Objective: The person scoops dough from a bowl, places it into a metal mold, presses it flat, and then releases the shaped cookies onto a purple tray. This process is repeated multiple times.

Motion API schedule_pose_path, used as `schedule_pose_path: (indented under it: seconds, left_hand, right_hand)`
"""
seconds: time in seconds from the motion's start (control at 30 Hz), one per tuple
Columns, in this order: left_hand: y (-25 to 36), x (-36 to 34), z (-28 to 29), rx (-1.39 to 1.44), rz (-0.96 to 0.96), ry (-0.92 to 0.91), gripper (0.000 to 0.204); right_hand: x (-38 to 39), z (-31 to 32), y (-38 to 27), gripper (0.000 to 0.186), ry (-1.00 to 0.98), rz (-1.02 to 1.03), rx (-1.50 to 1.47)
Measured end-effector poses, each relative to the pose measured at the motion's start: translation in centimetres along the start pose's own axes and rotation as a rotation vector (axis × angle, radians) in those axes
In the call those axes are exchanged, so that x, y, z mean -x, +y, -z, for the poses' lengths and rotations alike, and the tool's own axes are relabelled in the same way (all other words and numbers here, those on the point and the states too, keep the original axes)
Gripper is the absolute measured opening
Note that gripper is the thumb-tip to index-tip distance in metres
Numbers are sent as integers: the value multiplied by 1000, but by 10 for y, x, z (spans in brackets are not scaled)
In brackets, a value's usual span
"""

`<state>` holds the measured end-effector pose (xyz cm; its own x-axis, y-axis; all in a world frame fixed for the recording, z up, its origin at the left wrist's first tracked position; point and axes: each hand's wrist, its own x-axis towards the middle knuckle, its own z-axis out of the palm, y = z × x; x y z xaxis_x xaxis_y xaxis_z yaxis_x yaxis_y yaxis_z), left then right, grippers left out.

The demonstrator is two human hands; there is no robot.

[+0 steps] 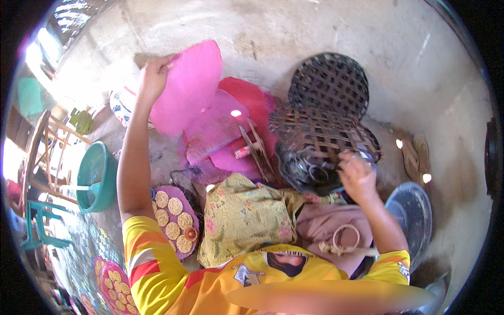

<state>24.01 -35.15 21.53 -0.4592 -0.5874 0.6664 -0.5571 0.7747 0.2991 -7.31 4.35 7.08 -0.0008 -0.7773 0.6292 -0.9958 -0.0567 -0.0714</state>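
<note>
Shirt; L hand pinching pink sheet, R hand part-curled nr basket.

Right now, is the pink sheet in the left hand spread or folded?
Spread: the pink sheet shows one broad face, its edge gripped by the left hand, with no fold visible.

Head-worn fisheye here, looking steeply down over the wearer's yellow shirt along the bottom of the frame and out toward a pale wall across the top. It sits pretty close, both arms fit in, and edges bow toward the black corners.
</note>
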Motion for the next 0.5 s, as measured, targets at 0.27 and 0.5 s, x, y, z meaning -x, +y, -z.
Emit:
schedule_pose_path:
  seconds: [0.27,0.5]
  left_hand:
    - [210,121,-117,-127,-455,-153,36]
    - [274,241,-188,160,-584,-506,32]
  right_hand:
    - [77,-21,-77,35,-265,-60,-155]
    - [122,22,-102,36,-308,-226,-543]
